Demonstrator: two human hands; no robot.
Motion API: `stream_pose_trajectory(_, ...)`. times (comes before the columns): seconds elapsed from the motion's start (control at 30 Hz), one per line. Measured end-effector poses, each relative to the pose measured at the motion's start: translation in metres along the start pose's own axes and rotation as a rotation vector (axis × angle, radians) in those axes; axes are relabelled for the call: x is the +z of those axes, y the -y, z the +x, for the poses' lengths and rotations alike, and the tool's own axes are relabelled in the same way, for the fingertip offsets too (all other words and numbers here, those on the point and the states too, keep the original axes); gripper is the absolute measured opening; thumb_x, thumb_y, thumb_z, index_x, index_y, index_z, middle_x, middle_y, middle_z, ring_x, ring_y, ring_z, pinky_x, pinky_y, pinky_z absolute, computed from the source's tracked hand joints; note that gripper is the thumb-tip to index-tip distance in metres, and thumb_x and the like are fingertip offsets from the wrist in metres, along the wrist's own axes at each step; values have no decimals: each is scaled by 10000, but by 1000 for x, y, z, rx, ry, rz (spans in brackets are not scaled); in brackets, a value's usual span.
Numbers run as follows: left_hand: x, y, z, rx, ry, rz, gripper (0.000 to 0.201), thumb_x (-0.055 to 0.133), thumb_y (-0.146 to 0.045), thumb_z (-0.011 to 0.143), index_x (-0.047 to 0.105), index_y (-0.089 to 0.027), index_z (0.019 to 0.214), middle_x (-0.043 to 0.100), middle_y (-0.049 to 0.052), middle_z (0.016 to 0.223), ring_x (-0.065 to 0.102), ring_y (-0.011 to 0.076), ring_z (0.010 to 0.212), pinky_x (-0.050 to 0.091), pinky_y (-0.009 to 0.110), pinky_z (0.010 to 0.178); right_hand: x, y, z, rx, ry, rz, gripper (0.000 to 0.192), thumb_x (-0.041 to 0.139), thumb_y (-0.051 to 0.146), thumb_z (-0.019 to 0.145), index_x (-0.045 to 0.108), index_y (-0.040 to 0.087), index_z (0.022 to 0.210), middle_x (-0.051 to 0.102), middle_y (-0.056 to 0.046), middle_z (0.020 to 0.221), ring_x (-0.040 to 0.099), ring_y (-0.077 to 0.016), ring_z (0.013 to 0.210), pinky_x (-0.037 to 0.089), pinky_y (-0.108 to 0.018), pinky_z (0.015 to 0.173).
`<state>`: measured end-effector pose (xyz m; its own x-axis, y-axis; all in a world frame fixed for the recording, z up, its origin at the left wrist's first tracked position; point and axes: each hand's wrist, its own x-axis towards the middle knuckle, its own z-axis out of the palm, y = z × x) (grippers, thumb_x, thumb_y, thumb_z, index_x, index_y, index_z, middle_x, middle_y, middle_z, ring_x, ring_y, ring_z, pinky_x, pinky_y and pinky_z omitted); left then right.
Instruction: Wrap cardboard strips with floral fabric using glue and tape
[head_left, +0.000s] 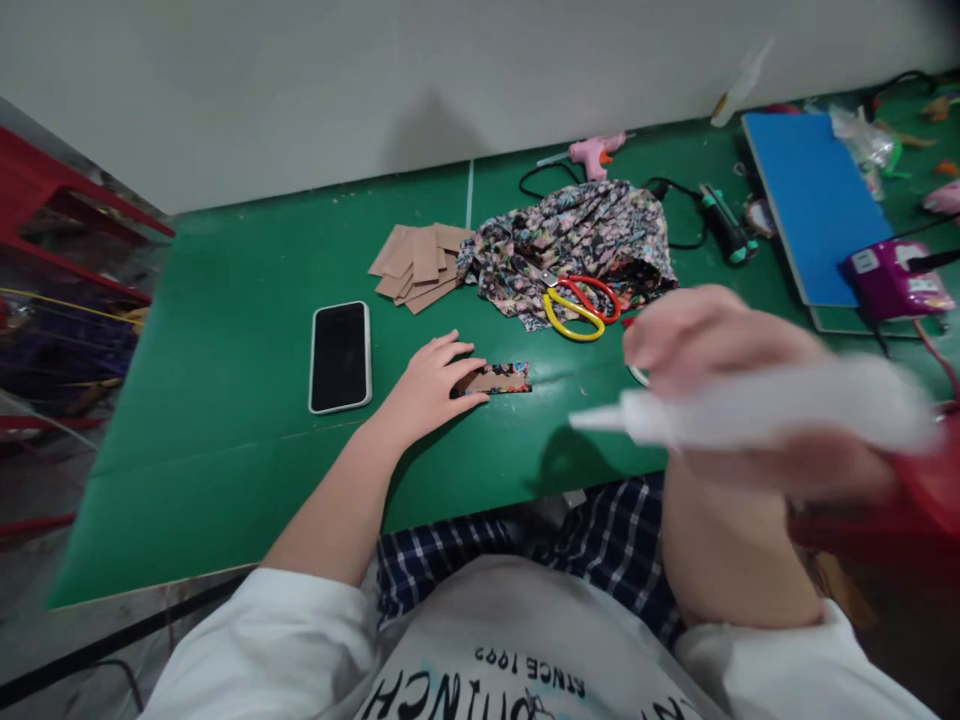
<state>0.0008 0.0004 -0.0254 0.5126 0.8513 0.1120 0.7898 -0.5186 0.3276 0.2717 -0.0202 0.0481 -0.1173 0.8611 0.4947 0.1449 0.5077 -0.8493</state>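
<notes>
My left hand (439, 385) lies on the green table with its fingers spread, the thumb and fingertips touching a small cardboard strip (499, 378) edged with floral fabric. Part of that strip is hidden under the hand. Raised above the table at the right, my right hand (720, 350) grips a white squeeze bottle (780, 405) with a narrow pointed nozzle aimed left. The bottle and hand are blurred by motion. Scissors (581, 310) with one yellow and one red handle lie beyond the strip, their blades resting on a crumpled floral cloth (577, 235).
Loose cardboard pieces (421, 262) are heaped left of the cloth, and a phone (340, 357) lies left of my left hand. A pink glue gun (596, 155) rests near the wall. At the right are a green-black tool (727, 225), a blue board (817, 200) and a purple box (896, 278).
</notes>
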Motion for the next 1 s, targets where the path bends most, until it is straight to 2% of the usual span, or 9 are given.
stream_pose_trajectory(0.1,-1,-1,0,-8,32,-9,428,566,-459,805,590,-178,1127,532,127,1231,345,315,1284,304,505,1046,27,-18,30,122,-79,17,376,542,561,742,599,208,625,523,17,544,450,-95,470,362,-256,450)
stream_pose_trajectory(0.17,0,0,0,-5,27,-16,414,566,-453,807,591,-182,1118,533,129,1226,345,315,1284,310,503,1042,41,-36,31,265,-121,-27,408,520,562,757,564,190,593,496,23,498,432,-89,452,345,-244,444)
stream_pose_trajectory(0.27,1,1,0,7,18,-25,412,566,-453,806,592,-180,1114,531,130,1227,351,314,1280,319,498,1037,54,-58,23,322,-121,-84,425,516,583,749,548,185,602,523,15,527,474,-103,501,372,-244,490)
stream_pose_trajectory(0.47,-2,1,-1,-3,48,-49,399,555,-461,811,602,-203,1112,513,119,1249,346,316,1283,301,493,1049,64,-66,16,315,-18,-289,388,549,544,743,530,180,609,541,17,533,489,-108,520,358,-240,514)
stream_pose_trajectory(0.63,-4,-2,-1,-36,83,-66,409,544,-466,819,594,-202,1127,493,120,1274,328,319,1294,296,487,1051,66,-69,16,294,-39,-358,404,507,554,767,534,182,612,547,11,528,496,-118,523,359,-247,522)
stream_pose_trajectory(1.0,-2,-1,-1,-28,77,-59,397,547,-456,821,589,-207,1128,492,113,1260,349,303,1280,299,471,1052,69,-74,16,285,-50,-388,441,484,590,767,559,184,610,582,-1,550,532,-133,548,380,-259,547)
